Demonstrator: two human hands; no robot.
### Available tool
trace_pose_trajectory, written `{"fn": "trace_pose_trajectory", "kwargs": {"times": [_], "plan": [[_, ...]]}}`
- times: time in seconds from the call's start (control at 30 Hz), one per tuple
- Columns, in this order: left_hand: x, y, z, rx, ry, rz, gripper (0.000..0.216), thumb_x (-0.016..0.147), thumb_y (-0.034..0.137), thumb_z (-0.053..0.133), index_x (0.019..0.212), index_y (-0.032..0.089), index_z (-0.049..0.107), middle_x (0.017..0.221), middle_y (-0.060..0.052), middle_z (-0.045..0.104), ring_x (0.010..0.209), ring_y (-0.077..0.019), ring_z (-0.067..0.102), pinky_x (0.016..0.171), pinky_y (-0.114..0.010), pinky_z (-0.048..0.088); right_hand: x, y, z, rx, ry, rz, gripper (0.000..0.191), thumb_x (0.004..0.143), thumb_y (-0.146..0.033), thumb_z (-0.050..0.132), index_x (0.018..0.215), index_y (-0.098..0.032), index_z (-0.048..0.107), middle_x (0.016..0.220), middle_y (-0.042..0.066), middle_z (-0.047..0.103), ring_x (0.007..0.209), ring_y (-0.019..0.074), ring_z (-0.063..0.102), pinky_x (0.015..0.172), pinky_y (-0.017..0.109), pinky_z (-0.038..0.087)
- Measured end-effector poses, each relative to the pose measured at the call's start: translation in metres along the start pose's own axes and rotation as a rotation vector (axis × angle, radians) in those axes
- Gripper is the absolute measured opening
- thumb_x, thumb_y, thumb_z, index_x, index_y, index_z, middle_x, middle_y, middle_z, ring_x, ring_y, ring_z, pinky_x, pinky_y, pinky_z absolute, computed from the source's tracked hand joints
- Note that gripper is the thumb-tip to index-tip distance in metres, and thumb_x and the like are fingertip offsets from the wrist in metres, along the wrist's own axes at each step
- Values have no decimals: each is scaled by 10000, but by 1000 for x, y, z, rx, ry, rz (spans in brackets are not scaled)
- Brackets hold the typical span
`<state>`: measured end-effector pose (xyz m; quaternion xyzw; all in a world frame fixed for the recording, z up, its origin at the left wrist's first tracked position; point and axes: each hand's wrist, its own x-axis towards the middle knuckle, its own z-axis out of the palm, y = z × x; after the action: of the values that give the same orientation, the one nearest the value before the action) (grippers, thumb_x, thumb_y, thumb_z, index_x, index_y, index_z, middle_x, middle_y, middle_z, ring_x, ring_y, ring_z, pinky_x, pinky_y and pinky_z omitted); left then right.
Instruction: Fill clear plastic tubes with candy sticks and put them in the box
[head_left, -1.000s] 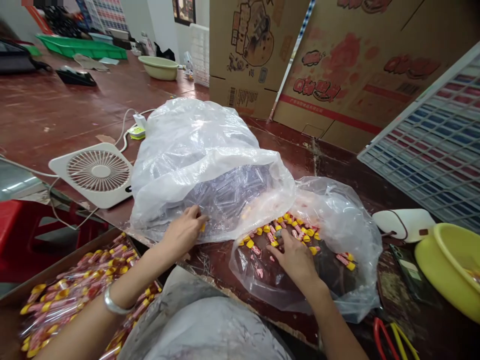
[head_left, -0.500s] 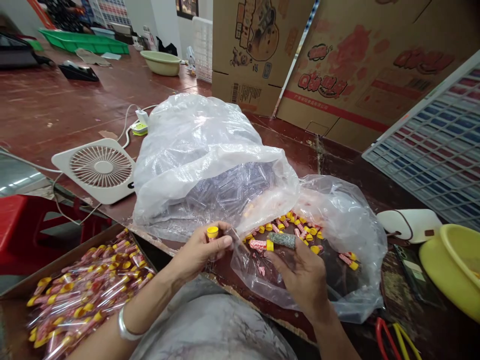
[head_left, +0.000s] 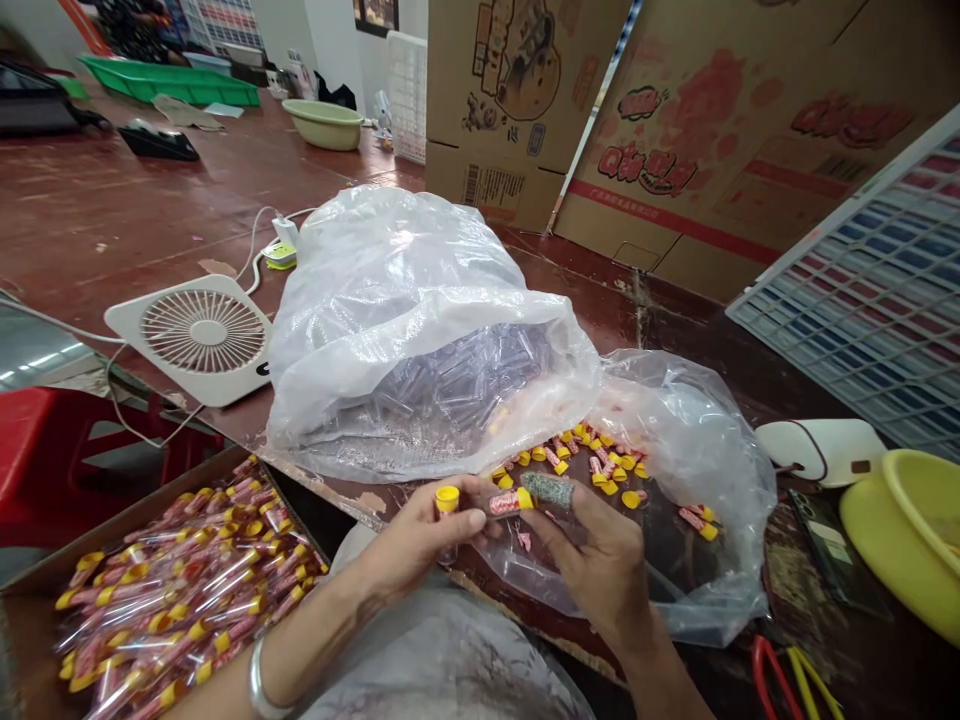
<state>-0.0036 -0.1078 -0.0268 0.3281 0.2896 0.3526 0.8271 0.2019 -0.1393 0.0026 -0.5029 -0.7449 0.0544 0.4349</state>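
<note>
My left hand [head_left: 442, 525] is closed on a clear plastic tube [head_left: 448, 500] with a yellow cap, held upright. Its fingertips also meet a second tube, into which a pink-and-white piece with a yellow cap [head_left: 511, 501] reaches. My right hand [head_left: 600, 545] pinches that yellow-capped piece; a grey speckled wrap covers one of its fingers. Behind my hands, several loose yellow-capped pieces [head_left: 600, 455] lie at the mouth of a clear plastic bag [head_left: 697, 400]. A larger white bag [head_left: 405, 250] holds many clear tubes [head_left: 465, 375].
A carton of capped tubes [head_left: 187, 590] stands at lower left, beside a red stool [head_left: 60, 460]. A white fan [head_left: 202, 335] with cords sits on the table. Cardboard boxes [head_left: 735, 130] and a white rack [head_left: 877, 270] border the right. A yellow basin [head_left: 907, 530] and phone [head_left: 832, 545] lie at right.
My left hand has moved right, toward my right hand. The yellow-capped piece in my right hand has shifted slightly left and now meets the tube at my left fingertips.
</note>
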Motion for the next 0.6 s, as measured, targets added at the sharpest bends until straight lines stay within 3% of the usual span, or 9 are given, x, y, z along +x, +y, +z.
{"fn": "trace_pose_trajectory", "kwargs": {"times": [0.1, 0.17, 0.27, 0.43, 0.53, 0.6], "plan": [[-1, 0, 8, 68, -87, -19, 296, 769, 328, 816, 965, 127, 722, 845, -48, 702, 760, -140, 647, 739, -230, 500, 6, -5, -1, 59, -134, -88, 147, 968, -273, 607, 1102, -226, 642, 1026, 57, 747, 970, 198, 722, 871, 324, 605], [1, 1, 12, 57, -101, -19, 280, 772, 344, 811, 930, 133, 717, 813, -40, 691, 752, -150, 647, 733, -241, 498, 4, -6, 2, 55, -231, -116, 367, 924, -409, 658, 1226, -209, 596, 1176, 109, 703, 1144, 262, 658, 975, 421, 570], [5, 1, 17, 14, -126, -9, 270, 782, 359, 801, 891, 137, 691, 804, -41, 682, 774, -167, 651, 760, -269, 511, -4, -8, 12, -48, -221, -133, 632, 807, -492, 762, 1293, -167, 523, 1243, 167, 646, 1232, 325, 588, 1018, 520, 533], [12, -3, 20, -6, -184, -63, 331, 738, 384, 827, 882, 130, 674, 793, -51, 680, 707, -151, 642, 702, -257, 512, -11, -12, 27, -138, -100, -165, 527, 794, -423, 765, 1192, -179, 520, 1103, 138, 661, 1120, 310, 628, 1003, 567, 525], [22, 2, 17, 113, -185, -144, 338, 723, 360, 814, 936, 139, 673, 745, -37, 680, 647, -154, 635, 639, -257, 497, -7, -3, 18, -144, -187, -156, 639, 753, -542, 783, 1210, -183, 517, 1164, 141, 652, 1163, 319, 611, 1035, 566, 498], [35, 13, 13, 366, -94, -61, 271, 745, 284, 758, 959, 146, 665, 726, -11, 664, 640, -151, 619, 631, -253, 480, -4, 13, 5, -194, -242, -83, 719, 755, -622, 751, 1266, -182, 504, 1281, 163, 612, 1249, 333, 563, 1027, 532, 504]]}}
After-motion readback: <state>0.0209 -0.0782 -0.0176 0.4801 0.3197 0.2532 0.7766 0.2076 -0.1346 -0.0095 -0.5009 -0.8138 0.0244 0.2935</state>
